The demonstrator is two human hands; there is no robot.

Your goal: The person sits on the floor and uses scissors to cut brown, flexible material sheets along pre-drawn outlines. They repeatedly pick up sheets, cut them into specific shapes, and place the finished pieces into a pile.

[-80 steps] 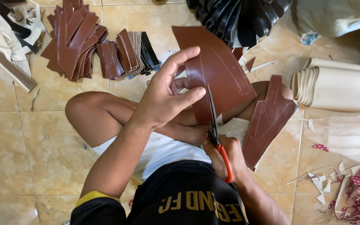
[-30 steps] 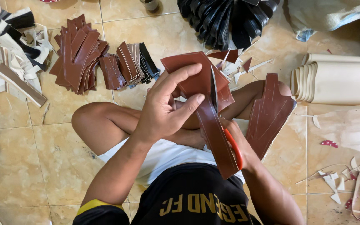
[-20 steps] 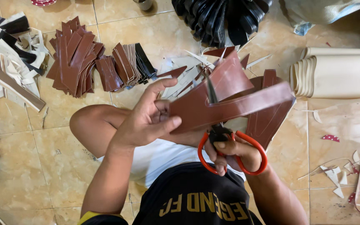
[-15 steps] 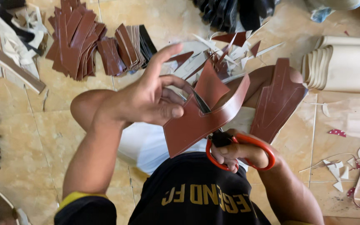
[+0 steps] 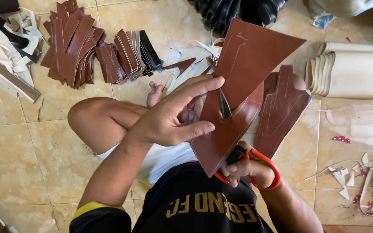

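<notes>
My left hand (image 5: 175, 114) holds a brown leather-like sheet (image 5: 242, 69) by its left edge, thumb and fingers pinching it. My right hand (image 5: 247, 167) grips red-handled scissors (image 5: 264, 166) under the sheet's lower end. The blades (image 5: 224, 105) poke up through a cut in the middle of the sheet. A stack of cut brown shaped pieces (image 5: 281, 110) rests on my right knee, just right of the sheet. I sit cross-legged on the tiled floor.
Piles of cut brown pieces (image 5: 72, 41) lie at the upper left, with dark strips (image 5: 150, 47) beside them. White offcuts (image 5: 191, 58) lie by my foot. Cream rolled sheets (image 5: 350, 73) sit at right, black material (image 5: 234, 11) at top, pale scraps (image 5: 5, 43) far left.
The sheet has been turned and lifted, so its wide end now points up and right. The scissors have cut further into it. My right hand stays low under the sheet.
</notes>
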